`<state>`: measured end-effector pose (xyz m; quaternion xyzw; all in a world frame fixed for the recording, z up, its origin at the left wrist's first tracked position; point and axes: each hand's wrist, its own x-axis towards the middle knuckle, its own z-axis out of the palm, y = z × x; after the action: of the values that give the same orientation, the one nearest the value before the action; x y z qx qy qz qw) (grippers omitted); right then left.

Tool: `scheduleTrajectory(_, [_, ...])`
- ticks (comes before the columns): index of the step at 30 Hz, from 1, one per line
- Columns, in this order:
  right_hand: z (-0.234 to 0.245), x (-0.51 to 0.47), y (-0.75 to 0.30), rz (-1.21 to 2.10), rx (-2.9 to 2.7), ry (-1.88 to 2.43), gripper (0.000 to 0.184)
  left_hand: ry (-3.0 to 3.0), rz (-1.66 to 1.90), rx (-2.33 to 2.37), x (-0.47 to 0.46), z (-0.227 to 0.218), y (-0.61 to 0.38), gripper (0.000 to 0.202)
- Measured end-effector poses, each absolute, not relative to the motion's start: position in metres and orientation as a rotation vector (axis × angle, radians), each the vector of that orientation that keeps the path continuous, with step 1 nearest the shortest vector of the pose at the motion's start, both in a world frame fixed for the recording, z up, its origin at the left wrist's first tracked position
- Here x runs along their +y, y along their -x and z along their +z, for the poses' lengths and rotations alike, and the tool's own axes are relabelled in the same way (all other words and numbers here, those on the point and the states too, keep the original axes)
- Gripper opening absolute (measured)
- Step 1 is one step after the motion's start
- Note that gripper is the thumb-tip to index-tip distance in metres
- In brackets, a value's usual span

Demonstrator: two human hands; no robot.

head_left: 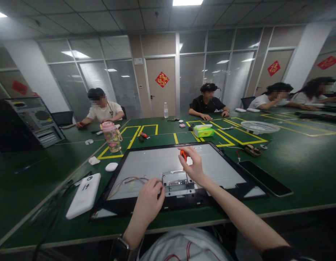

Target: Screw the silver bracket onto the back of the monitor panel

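A display panel (219, 170) with a black frame lies face down or flat on the table before me; which side is up I cannot tell. Near its front edge sits a metal bracket (172, 177). My right hand (194, 167) grips a screwdriver (183, 155) by its orange handle, with the shaft pointing down at the bracket's right part. Fingers curled, my left hand (149, 198) presses at the bracket's left edge; its fingertips are partly hidden. Thin wires (130, 180) run over the panel just left of that hand.
Left of the panel lie a white power bank (84, 195), a white round case (111, 166) and a pink-lidded bottle (112, 137). A black phone (265, 177) lies at right. Behind are a tissue pack (203, 131) and a white fan grille (259, 127). Several people sit across the table.
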<state>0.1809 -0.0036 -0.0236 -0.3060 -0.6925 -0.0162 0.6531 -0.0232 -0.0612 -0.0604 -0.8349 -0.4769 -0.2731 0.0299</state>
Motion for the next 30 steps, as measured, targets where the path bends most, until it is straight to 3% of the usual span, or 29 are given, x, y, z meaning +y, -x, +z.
scheduleTrajectory(30, [-0.024, -0.0115, -0.1784, -0.143, -1.483, 0.683, 0.021, 2.55, -0.911, -1.434, -0.0593, -0.0659, 0.0243, 0.02])
